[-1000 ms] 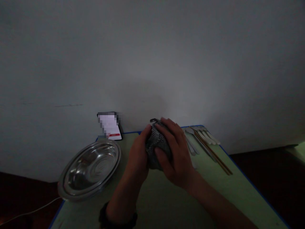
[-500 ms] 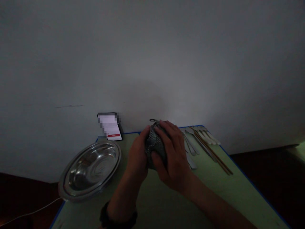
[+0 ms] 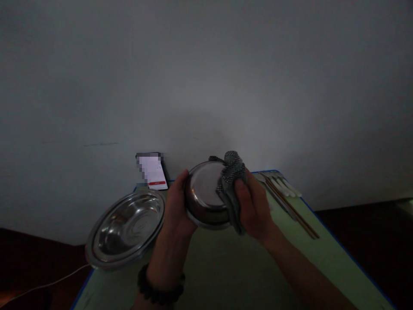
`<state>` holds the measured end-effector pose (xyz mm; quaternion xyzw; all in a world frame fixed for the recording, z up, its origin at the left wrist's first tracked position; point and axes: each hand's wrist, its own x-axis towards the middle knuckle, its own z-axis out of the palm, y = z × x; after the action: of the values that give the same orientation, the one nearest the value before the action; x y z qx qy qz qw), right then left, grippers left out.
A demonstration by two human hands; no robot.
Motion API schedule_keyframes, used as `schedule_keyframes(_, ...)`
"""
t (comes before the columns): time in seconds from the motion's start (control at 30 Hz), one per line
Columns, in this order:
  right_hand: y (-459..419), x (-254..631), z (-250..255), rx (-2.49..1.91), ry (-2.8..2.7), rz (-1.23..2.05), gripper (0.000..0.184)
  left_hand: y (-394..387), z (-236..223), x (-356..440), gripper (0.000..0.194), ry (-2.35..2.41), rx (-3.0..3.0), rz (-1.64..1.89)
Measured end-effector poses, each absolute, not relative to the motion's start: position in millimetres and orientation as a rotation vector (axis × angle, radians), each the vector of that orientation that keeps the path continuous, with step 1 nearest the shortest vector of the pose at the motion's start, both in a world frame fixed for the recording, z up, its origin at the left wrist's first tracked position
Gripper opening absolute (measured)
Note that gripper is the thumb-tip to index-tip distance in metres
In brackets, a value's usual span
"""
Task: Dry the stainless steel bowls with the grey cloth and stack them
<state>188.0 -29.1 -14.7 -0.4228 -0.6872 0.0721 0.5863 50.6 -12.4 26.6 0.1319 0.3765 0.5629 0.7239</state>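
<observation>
Left hand grips 1 upturned bowl, right hand a cloth, near 1 basin.

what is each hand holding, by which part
Left hand holds the bowl by its left side; right hand grips the cloth, bunched, over the bowl's right side.

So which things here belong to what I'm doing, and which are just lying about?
In use, it seems:
small metal bowl, gripped in your left hand
patterned cloth, held against it by your right hand

Apparently just lying about:
large metal basin
phone
chopsticks
white-handled cutlery
</observation>
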Motion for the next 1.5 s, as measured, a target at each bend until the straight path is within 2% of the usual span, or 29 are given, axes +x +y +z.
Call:
schedule_keyframes(0.13,-35.9,169.4,-23.9,-0.961,-1.766,-0.168,0.06,-5.8,19.7,52.9,0.034,0.763,0.209,1.295)
schedule_keyframes(0.27,-36.2,175.1,-16.4,-0.931,-1.81,-0.327,0.059,-9.1,16.6,59.1,0.035,0.691,0.22,1.26)
schedule_keyframes(0.53,-19.9,197.7,-16.9,-0.954,-1.455,0.165,0.051,-17.2,16.6,70.0,0.036,0.676,0.352,1.363)
schedule_keyframes(0.7,-20.7,189.0,-19.1,-1.101,-1.166,0.461,0.043,-10.6,6.4,68.3,0.028,0.799,0.373,1.437)
schedule_keyframes(0.8,-20.0,195.2,-11.2,-1.157,-1.121,0.638,0.044,-6.8,3.6,61.4,0.026,0.918,0.429,1.37)
schedule_keyframes(0.93,-20.3,207.7,0.1,-1.122,-1.254,0.812,0.039,-7.3,6.6,51.4,0.032,1.094,0.711,1.216)
schedule_keyframes(1.1,-20.8,213.7,5.8,-1.087,-1.489,0.806,0.025,-14.4,13.9,46.7,0.026,1.156,0.983,1.154)
schedule_keyframes(1.33,-15.7,191.5,-14.1,-1.227,-1.047,0.732,0.046,-7.5,12.0,47.0,0.028,1.05,0.693,1.386)
schedule_keyframes(1.5,-20.6,164.3,-28.5,-1.286,-0.835,0.739,0.049,-2.4,12.8,53.8,0.023,1.008,0.568,1.574)
